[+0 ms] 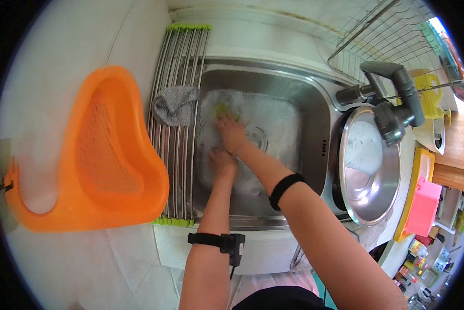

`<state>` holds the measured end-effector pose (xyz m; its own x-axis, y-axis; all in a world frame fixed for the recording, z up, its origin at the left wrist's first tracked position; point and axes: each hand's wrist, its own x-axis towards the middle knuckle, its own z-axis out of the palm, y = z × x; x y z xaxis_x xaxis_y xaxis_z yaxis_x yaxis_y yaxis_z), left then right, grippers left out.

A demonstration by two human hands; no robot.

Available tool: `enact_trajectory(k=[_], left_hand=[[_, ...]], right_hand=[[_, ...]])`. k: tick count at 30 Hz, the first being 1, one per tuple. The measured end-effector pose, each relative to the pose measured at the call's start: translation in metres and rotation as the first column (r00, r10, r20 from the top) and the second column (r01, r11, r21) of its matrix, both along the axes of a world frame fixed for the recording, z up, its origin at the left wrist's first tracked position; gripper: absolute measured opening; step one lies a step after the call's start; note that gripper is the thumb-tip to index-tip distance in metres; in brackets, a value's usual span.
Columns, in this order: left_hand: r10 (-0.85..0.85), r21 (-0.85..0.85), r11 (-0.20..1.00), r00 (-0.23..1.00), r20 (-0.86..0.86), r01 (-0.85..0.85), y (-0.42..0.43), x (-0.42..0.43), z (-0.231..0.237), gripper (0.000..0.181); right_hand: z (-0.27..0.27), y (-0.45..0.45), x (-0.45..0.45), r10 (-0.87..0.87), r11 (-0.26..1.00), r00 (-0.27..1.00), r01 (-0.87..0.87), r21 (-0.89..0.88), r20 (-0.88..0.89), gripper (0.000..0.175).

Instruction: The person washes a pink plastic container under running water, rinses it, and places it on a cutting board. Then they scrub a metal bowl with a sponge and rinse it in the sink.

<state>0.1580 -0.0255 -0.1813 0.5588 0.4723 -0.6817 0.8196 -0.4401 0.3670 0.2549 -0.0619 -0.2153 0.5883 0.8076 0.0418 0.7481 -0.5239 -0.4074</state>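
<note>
Both of my hands are down in a stainless steel sink basin [313,135] with sudsy water over its floor. My right hand [232,133] lies over a green scrubbing cloth or pad [222,110], fingers spread on it, left of the drain [259,138]. Just below it, my left hand [221,161] is slightly blurred near the basin floor; whether its fingers hold anything cannot be told. A grey knit cloth [176,105] hangs over the metal rods of a roll-up drying rack [177,162] along the basin's left side.
An orange plastic strainer basket [111,147] hangs on the left wall. To the right are a grey faucet [394,97] and a steel bowl [371,166] with suds, tilted beside the sink. A wire rack [375,42] stands behind; farther right are a pink container [423,207] and a yellow tray [404,228].
</note>
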Motion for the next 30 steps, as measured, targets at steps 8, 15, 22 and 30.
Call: enact_trajectory(k=[8,15,22,30], left_hand=[[0.986,-0.593,-0.062,0.042,-0.16,-0.803,0.002,-0.026,-0.009,0.041],[0.964,-0.786,-0.072,0.16,-0.214,-0.614,-0.018,-0.023,0.067,0.044],[0.984,-0.948,0.01,-0.168,0.067,-0.317,-0.025,-0.046,0.153,0.041],[0.881,-0.856,0.183,-0.307,0.361,-0.483,-0.018,-0.046,0.192,0.042]], right_hand=[[0.028,-0.048,-0.016,-0.073,0.956,0.982,0.019,-0.293,-0.175,0.033],[0.15,-0.05,-0.017,-0.03,0.999,0.786,0.037,-0.001,-0.618,0.033],[0.226,-0.011,0.005,0.267,0.947,0.823,-0.128,0.294,-0.501,0.029],[0.209,0.031,-0.017,0.211,0.895,0.897,-0.018,0.446,-0.389,0.033]])
